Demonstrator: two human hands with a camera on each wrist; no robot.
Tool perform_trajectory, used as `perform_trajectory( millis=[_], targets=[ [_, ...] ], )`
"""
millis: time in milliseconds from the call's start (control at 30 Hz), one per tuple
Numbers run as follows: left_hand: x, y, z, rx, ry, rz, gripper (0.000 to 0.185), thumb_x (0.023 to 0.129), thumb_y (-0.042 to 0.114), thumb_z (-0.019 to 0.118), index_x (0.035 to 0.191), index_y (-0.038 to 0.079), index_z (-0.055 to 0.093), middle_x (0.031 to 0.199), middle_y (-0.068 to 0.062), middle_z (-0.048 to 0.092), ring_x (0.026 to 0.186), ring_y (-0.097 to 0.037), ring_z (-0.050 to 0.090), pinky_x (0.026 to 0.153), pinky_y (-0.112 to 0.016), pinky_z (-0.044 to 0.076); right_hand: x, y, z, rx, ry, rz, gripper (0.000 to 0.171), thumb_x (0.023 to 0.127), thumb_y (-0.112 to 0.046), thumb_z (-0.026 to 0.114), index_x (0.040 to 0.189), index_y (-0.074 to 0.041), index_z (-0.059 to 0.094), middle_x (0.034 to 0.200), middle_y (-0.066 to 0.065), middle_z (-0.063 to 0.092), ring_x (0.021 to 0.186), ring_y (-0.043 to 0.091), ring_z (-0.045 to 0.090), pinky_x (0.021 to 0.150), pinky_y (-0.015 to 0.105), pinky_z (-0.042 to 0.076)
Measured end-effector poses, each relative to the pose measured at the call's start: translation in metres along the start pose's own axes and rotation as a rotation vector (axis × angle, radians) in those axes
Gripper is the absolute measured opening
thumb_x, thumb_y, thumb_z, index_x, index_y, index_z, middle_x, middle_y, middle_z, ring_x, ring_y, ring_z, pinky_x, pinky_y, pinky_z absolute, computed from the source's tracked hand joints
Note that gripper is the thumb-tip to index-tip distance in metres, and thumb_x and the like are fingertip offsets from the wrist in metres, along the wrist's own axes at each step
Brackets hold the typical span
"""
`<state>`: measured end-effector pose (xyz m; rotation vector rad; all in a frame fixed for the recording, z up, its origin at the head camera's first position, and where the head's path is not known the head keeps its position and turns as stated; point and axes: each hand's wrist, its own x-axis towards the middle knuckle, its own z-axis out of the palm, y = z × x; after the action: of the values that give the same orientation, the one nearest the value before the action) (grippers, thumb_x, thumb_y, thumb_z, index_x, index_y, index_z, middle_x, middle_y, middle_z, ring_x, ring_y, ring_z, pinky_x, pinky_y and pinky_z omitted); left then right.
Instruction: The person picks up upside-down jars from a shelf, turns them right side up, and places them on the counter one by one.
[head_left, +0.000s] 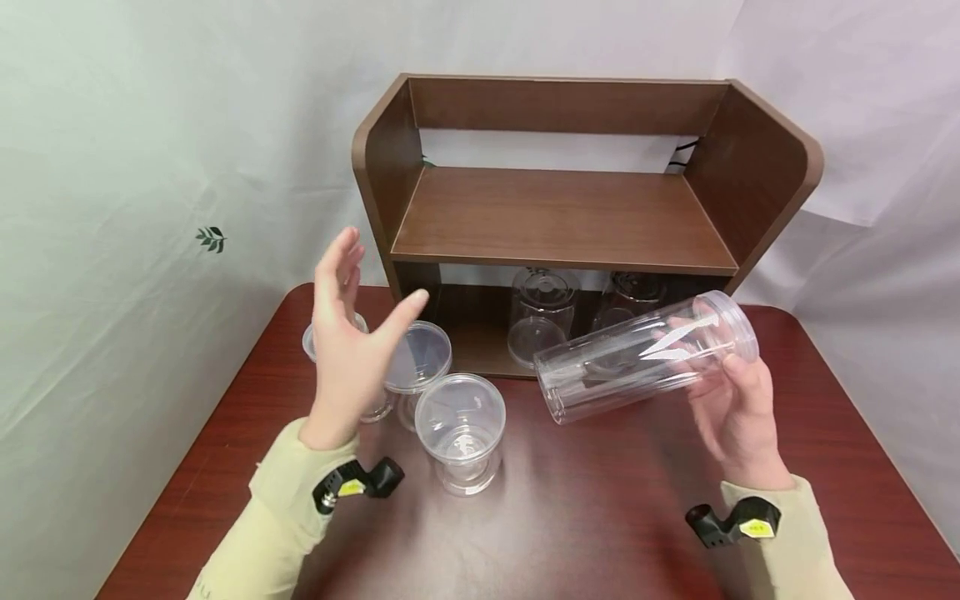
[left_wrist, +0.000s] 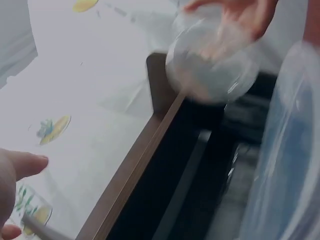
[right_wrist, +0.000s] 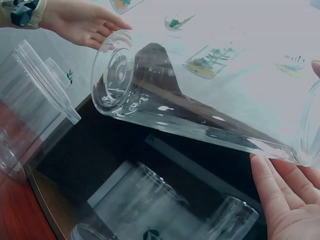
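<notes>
My right hand (head_left: 738, 400) grips a tall clear plastic jar (head_left: 637, 358) near its wide lidded end, thumb on one side and fingers on the other. The jar is tilted, its base pointing left and a little down. My left hand (head_left: 348, 350) is raised over the left side of the table, thumb and fingers spread, touching nothing. Below and beside it stand several clear jars, among them a front jar (head_left: 461, 433) and a lidded jar (head_left: 418, 358). In the right wrist view the held jar (right_wrist: 190, 110) spans the upper half, its ringed base near the left hand (right_wrist: 82, 22).
A brown two-tier shelf (head_left: 562, 212) stands at the back of the red-brown table (head_left: 555, 517). In its lower tier are clear jars, one at the middle (head_left: 542, 308) and another at the right (head_left: 626, 292). White cloth (head_left: 187, 150) hangs behind and at the sides.
</notes>
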<state>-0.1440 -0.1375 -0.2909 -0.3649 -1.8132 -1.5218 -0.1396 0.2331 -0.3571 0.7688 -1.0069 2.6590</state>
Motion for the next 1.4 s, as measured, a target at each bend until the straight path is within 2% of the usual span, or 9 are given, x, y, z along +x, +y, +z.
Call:
perform_trajectory(
  millis=[100,267,367,500,700,833,1033,1267,1400],
  targets=[
    [0.015,-0.007,-0.009,0.052,-0.011,-0.084,0.085,0.082,-0.003,0.083,0.153,0.0,0.038,0.153,-0.005,0.044,0.139,-0.017,0.043,0.118,-0.032,0.03,-0.001,-0.001,-0.001,0.016,-0.016,-0.003,0.047,0.097,0.003,0.044,0.143,0.015,0.041,0.126,0.032,0.061,0.111,0.046,0.065,0.101,0.043,0.052],
    [0.035,-0.019,-0.017,0.149,-0.141,-0.213,0.086,0.086,0.007,0.083,0.158,0.009,0.035,0.155,-0.004,0.044,0.137,-0.019,0.049,0.113,-0.029,0.038,-0.002,-0.003,-0.003,0.016,-0.037,-0.014,0.047,0.097,0.006,0.042,0.143,0.018,0.04,0.126,0.036,0.059,0.11,0.049,0.065,0.101,0.049,0.051],
    [0.043,-0.026,-0.017,0.211,-0.195,-0.244,0.085,0.086,0.012,0.084,0.158,0.014,0.037,0.152,-0.004,0.048,0.129,-0.023,0.057,0.106,-0.03,0.045,-0.003,-0.003,-0.005,-0.021,-0.044,-0.026,0.048,0.096,0.008,0.042,0.143,0.019,0.04,0.126,0.037,0.059,0.108,0.048,0.066,0.1,0.048,0.052],
    [0.051,-0.034,-0.013,0.235,-0.198,-0.223,0.072,0.086,0.013,0.084,0.15,0.018,0.052,0.139,-0.004,0.061,0.112,-0.025,0.068,0.095,-0.03,0.054,-0.005,-0.003,-0.007,-0.068,-0.107,-0.035,0.05,0.095,0.012,0.041,0.144,0.02,0.036,0.129,0.039,0.056,0.11,0.048,0.064,0.102,0.047,0.05],
    [0.057,-0.039,-0.01,0.245,-0.119,-0.182,0.047,0.09,0.028,0.08,0.135,0.019,0.069,0.122,-0.002,0.072,0.099,-0.02,0.073,0.082,-0.028,0.059,-0.009,-0.002,-0.009,-0.15,-0.149,-0.026,0.052,0.093,0.016,0.04,0.144,0.023,0.033,0.129,0.04,0.056,0.111,0.046,0.065,0.099,0.045,0.053],
    [0.062,-0.038,-0.011,0.323,-0.079,-0.16,0.039,0.093,0.03,0.077,0.129,0.015,0.073,0.114,-0.004,0.074,0.094,-0.017,0.074,0.08,-0.026,0.059,-0.011,0.0,-0.008,-0.191,-0.145,-0.008,0.053,0.093,0.017,0.045,0.144,0.023,0.033,0.128,0.039,0.057,0.109,0.046,0.066,0.097,0.044,0.054],
    [0.067,-0.037,-0.013,0.376,-0.09,-0.13,0.034,0.093,0.025,0.077,0.125,0.013,0.075,0.112,-0.003,0.075,0.097,-0.014,0.073,0.082,-0.024,0.058,-0.012,0.0,-0.005,-0.287,-0.13,0.023,0.056,0.089,0.023,0.049,0.143,0.024,0.034,0.131,0.035,0.057,0.107,0.044,0.067,0.095,0.042,0.055],
    [0.068,-0.036,-0.015,0.392,-0.096,-0.102,0.032,0.094,0.022,0.077,0.123,0.011,0.075,0.11,-0.004,0.075,0.097,-0.012,0.073,0.083,-0.024,0.058,-0.017,-0.003,-0.001,-0.55,-0.098,0.106,0.07,0.074,0.032,0.06,0.141,0.018,0.045,0.135,0.022,0.061,0.111,0.025,0.066,0.089,0.027,0.057],
    [0.068,-0.037,-0.015,0.404,-0.1,-0.085,0.031,0.094,0.022,0.076,0.123,0.011,0.075,0.111,-0.004,0.075,0.098,-0.012,0.073,0.083,-0.024,0.058,-0.021,-0.002,0.001,-0.622,-0.147,0.145,0.075,0.07,0.034,0.065,0.141,0.017,0.046,0.134,0.023,0.06,0.113,0.026,0.064,0.089,0.026,0.056]
  ],
)
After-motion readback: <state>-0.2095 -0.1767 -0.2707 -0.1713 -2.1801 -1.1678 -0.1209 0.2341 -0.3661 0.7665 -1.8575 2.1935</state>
